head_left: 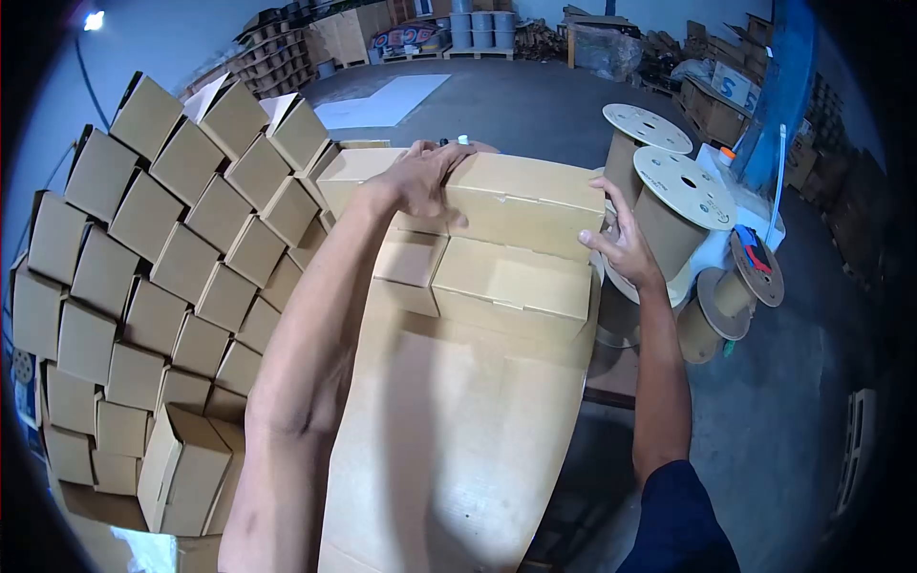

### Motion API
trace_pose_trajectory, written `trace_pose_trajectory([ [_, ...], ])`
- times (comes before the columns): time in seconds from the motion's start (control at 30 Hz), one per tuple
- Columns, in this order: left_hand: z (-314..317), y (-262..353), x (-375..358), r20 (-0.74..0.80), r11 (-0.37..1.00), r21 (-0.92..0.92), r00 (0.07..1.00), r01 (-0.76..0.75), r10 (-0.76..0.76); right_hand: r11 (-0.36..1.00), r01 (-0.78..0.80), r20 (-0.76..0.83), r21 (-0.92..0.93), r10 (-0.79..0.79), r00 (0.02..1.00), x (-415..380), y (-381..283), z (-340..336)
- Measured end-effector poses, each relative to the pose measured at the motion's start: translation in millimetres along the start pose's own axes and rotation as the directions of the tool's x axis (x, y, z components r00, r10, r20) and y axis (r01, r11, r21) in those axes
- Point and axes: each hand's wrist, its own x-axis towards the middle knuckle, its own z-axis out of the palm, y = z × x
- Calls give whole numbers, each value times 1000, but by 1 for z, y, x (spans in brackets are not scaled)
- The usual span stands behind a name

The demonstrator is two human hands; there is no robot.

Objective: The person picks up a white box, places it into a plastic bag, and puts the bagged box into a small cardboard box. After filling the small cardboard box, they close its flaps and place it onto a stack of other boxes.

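A long closed cardboard box (525,212) lies on top of another cardboard box (516,277) at the far end of the cardboard-covered work surface (458,411). My left hand (420,181) grips the upper box at its left end, fingers bent over the top and thumb down the front. At the opposite end, my right hand (626,239) holds the same box, its thumb against the front and fingers around the right edge. Left of it sits a further upper box (353,167), partly covered by my left wrist, above a lower left box (411,260).
A tall stack of cardboard boxes (153,239) rises on the left. On the right stand large cable spools (683,186), smaller spools (716,310) and a blue pillar (778,105). Several drums (478,31) and piled materials line the back wall.
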Motion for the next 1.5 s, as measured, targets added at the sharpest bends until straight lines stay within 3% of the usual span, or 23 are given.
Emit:
trace_pose_trajectory([
  [0.07,-2,11,-3,28,997,-37,998,62,-61,1000,15,6,-8,-15,1000,-1,3,-5],
  [0.13,5,9,-2,-39,999,-36,999,32,-33,998,58,15,8,-58,998,1,6,-4],
  [0.27,9,2,-3,-41,999,-31,999,18,-19,999,-39,17,19,39,999,-1,-4,-2],
  [0.4,14,-1,-3,-69,1000,5,997,-17,17,999,-42,30,-3,42,999,0,2,-8],
  [0.67,3,15,-5,63,996,36,994,88,-90,997,-57,33,-55,59,998,4,-7,-8],
  [0.77,10,20,-3,73,972,199,987,124,-141,991,-87,45,-99,91,995,3,-14,-9],
  [0.83,7,39,-19,43,930,327,981,165,-189,962,-83,26,-260,93,995,-1,-18,-14],
  [0.87,2,49,-42,-43,971,197,990,138,-132,941,-64,28,-332,77,997,3,-20,-15],
  [0.93,20,62,-78,-400,976,-119,891,181,-214,630,21,5,-777,-26,1000,-4,-52,-16],
  [1.0,19,69,-124,-523,980,-127,829,152,-197,631,132,-48,-764,-259,965,-2,-68,-7],
  [1.03,8,77,-145,-574,974,-178,788,143,-221,694,155,-108,-703,-320,941,0,-76,7],
  [1.07,-6,77,-163,-519,948,-268,804,170,-291,749,178,-181,-638,-370,911,4,-86,24],
  [1.13,-39,79,-198,-397,874,-433,824,221,-405,879,180,-155,-441,-272,950,10,-110,63],
  [1.17,-58,87,-213,-355,796,-508,762,329,-541,936,185,-104,-300,-225,969,16,-116,82],
  [1.3,-104,126,-307,-471,692,-540,510,479,-720,987,136,234,87,-152,960,25,-137,190],
  [1.4,-83,159,-396,-816,790,-381,226,480,-532,966,-41,522,257,-103,847,2,-157,292],
  [1.47,-64,185,-455,-853,632,-380,9,676,-523,951,-100,654,294,-124,746,-16,-154,354],
  [1.5,-54,193,-487,-876,543,-340,-49,768,-480,939,-142,696,314,-126,707,-28,-154,382],
])
